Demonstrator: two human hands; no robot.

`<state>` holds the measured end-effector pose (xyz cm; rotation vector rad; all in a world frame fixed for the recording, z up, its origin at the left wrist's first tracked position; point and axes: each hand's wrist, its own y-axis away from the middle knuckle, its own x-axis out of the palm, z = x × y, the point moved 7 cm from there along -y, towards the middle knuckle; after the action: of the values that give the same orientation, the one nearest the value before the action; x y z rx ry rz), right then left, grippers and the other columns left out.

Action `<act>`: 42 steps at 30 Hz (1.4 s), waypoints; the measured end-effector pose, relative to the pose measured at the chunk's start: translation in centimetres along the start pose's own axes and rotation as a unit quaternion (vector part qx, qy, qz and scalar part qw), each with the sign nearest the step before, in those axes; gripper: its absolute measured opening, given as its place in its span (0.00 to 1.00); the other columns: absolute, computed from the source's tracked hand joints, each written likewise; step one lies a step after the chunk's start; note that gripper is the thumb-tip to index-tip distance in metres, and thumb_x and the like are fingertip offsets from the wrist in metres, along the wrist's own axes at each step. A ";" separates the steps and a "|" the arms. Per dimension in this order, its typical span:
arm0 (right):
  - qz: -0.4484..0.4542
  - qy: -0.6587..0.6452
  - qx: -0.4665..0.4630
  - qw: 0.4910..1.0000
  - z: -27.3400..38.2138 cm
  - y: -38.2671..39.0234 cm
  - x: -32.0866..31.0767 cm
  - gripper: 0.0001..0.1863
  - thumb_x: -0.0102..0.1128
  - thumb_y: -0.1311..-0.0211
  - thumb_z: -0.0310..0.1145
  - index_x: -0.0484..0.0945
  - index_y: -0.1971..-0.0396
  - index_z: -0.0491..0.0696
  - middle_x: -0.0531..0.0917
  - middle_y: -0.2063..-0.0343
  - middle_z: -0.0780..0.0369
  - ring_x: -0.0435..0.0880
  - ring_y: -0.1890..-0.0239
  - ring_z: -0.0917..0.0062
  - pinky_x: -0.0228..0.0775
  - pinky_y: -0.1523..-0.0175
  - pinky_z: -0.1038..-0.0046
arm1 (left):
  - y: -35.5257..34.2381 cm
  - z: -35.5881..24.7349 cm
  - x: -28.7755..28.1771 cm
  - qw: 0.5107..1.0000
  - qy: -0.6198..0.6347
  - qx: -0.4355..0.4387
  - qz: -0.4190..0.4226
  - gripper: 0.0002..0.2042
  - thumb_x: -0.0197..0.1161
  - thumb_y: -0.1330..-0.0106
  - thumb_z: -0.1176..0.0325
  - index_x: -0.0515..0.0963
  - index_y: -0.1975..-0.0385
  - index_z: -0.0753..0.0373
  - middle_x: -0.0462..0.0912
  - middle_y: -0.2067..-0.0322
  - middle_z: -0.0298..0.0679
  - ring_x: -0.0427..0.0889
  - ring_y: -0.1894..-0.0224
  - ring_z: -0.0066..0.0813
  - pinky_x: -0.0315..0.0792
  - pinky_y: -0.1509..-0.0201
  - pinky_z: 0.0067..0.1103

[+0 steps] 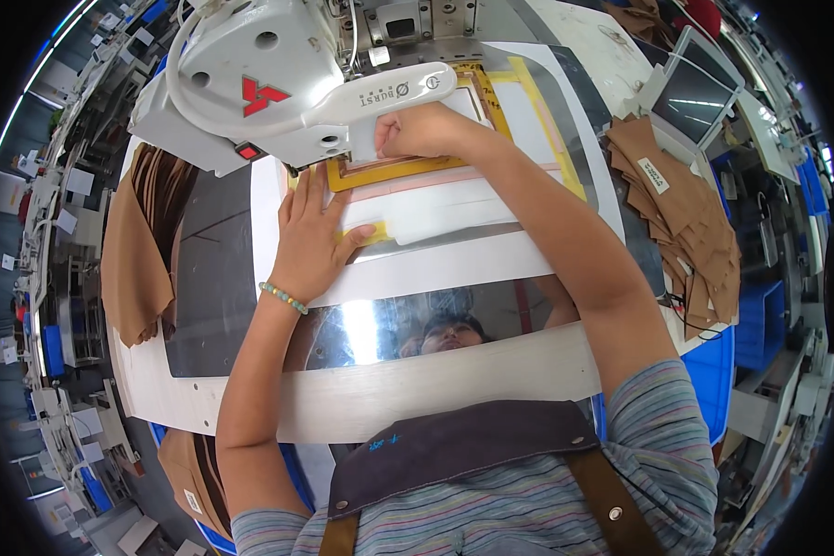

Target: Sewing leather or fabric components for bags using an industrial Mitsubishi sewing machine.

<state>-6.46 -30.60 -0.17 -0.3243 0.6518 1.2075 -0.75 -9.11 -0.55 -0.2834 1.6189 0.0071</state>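
Stack of cut brown leather pieces [686, 218] lay at right, one carrying a white label | brown leather sheet [134, 255] draped over the table's left edge | tilted grey-framed monitor screen [690, 97] stood far right | blue plastic bin [713, 371] sat near right, below the table | more tan pieces [190, 473] lay near left

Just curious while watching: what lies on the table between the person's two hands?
In the head view, between the flat left hand and the right hand lies the yellow-taped rectangular template frame, with a pinkish strip below.
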 end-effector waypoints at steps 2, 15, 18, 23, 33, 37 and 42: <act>0.003 0.006 0.013 1.000 -0.2 0.0 0.0 0.07 0.72 0.44 0.35 0.90 0.67 0.50 0.90 0.71 0.64 0.88 0.67 0.76 0.79 0.58 0.70 | -0.1 0.0 0.1 1.000 0.001 -0.002 0.007 0.35 0.50 0.21 0.40 0.70 0.27 0.64 0.54 0.20 0.56 0.48 0.17 0.57 0.43 0.17 0.46; 0.012 0.106 -0.033 0.994 -2.5 3.9 -10.4 0.07 0.73 0.42 0.34 0.88 0.65 0.49 0.86 0.75 0.68 0.81 0.70 0.82 0.71 0.61 0.74 | -0.8 0.3 0.2 0.999 -0.011 -0.006 -0.041 0.32 0.52 0.21 0.42 0.77 0.33 0.65 0.61 0.23 0.56 0.54 0.19 0.54 0.47 0.19 0.44; 0.027 0.170 -0.007 0.985 -3.5 4.8 -9.4 0.05 0.72 0.47 0.30 0.87 0.69 0.48 0.86 0.76 0.67 0.82 0.70 0.79 0.72 0.63 0.71 | -0.8 0.1 0.1 0.999 -0.016 -0.007 -0.040 0.32 0.53 0.21 0.42 0.77 0.33 0.65 0.62 0.23 0.56 0.55 0.20 0.54 0.48 0.20 0.44; 0.036 0.174 0.011 0.984 -3.1 5.8 -9.1 0.05 0.71 0.51 0.27 0.86 0.72 0.48 0.87 0.75 0.65 0.85 0.69 0.75 0.74 0.62 0.69 | -0.8 0.1 0.0 0.999 -0.018 -0.006 -0.038 0.31 0.54 0.22 0.43 0.77 0.33 0.64 0.62 0.23 0.56 0.55 0.20 0.54 0.48 0.20 0.43; 0.065 0.278 0.071 0.956 -2.3 6.2 -7.8 0.02 0.68 0.42 0.27 0.86 0.68 0.48 0.84 0.67 0.63 0.84 0.60 0.74 0.75 0.55 0.69 | -0.7 -0.1 0.1 0.999 -0.019 -0.012 -0.026 0.31 0.54 0.21 0.44 0.76 0.32 0.64 0.62 0.23 0.56 0.55 0.20 0.53 0.48 0.20 0.42; 0.013 0.350 -0.002 0.937 -3.7 6.3 -7.6 0.07 0.63 0.36 0.32 0.85 0.67 0.45 0.80 0.54 0.59 0.78 0.42 0.68 0.75 0.42 0.63 | -0.9 -0.2 0.0 0.999 -0.024 -0.009 -0.026 0.30 0.52 0.21 0.45 0.75 0.31 0.63 0.61 0.23 0.55 0.54 0.20 0.53 0.48 0.21 0.41; -0.052 0.455 0.041 0.888 -3.9 4.4 -8.0 0.15 0.53 0.32 0.35 0.87 0.65 0.42 0.81 0.42 0.56 0.80 0.40 0.62 0.77 0.39 0.61 | -0.9 0.0 0.1 0.999 -0.016 -0.005 -0.051 0.29 0.53 0.21 0.46 0.75 0.31 0.62 0.61 0.23 0.54 0.55 0.20 0.52 0.49 0.21 0.41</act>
<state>-13.38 -37.33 2.30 -0.8645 1.4703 0.8730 -0.57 -9.96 -0.54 -0.3711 1.5717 -0.0589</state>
